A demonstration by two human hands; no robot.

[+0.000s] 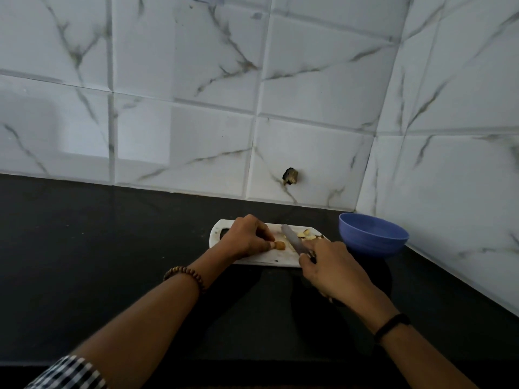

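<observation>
A white cutting board point(264, 259) lies on the dark counter near the corner. My left hand point(247, 237) pinches a small tan piece of food point(280, 245) down on the board. My right hand point(328, 265) grips the handle of a knife point(293, 239), its grey blade angled up and to the left just right of the tan piece. Several pale cut pieces point(306, 234) lie at the board's far right end, behind the blade.
A blue bowl point(372, 234) stands right of the board, close to the tiled corner wall. The black counter point(112, 248) stretches left and toward me. A hole in the wall tile point(290, 176) sits above the board.
</observation>
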